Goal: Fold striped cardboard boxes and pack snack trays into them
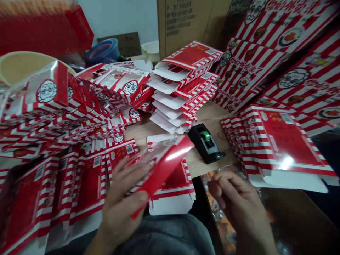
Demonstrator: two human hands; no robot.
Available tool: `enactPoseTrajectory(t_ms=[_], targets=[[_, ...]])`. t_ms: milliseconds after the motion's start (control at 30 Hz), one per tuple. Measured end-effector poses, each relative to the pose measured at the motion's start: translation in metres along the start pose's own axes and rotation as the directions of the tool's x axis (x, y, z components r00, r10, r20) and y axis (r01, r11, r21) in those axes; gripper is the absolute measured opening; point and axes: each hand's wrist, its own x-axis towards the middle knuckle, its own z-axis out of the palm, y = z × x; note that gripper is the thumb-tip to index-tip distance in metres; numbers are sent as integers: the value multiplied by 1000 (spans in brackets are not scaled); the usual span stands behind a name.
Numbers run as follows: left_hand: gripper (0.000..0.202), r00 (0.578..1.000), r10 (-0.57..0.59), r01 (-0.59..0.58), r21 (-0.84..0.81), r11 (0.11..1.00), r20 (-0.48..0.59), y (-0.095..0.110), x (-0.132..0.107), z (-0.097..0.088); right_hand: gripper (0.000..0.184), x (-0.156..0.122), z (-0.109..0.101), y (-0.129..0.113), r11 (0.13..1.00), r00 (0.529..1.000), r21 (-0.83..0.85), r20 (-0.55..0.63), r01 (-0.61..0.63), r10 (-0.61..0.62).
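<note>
Head: held box (pixel 166 168) (blurred, seemingly tilted)

At the back, 1 large brown carton (pixel 183 30) stands with lines of dark print on its side. Left of it sit 1 small white tub (pixel 151 49) and 1 blue bowl (pixel 113 49), with a flat piece of cardboard (pixel 130 43) behind, against the pale wall (pixel 119 17). Farther left are 1 cream basin (pixel 13 66) and a blurred red container (pixel 47 33).
</note>
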Motion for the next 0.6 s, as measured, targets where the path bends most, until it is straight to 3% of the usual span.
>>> enactPoseTrajectory(t_ms=[67,167,400,500,600], targets=[[26,986,166,-166,14,986,30,2,4,12,27,-10,27,-16,994,977,66,199,-86,72],[20,961,261,-266,55,962,88,10,8,19,32,-14,51,-22,977,931,73,326,-198,165],[18,948,298,-308,95,947,108,15,7,7,34,-10,60,2,970,949,129,268,-205,165],[17,960,247,-257,71,964,130,16,8,1,34,-9,70,3,980,970,176,236,-94,51],[23,983,131,-132,0,991,128,20,11,-7,31,-7,81,-1,983,980,145,149,111,-133]])
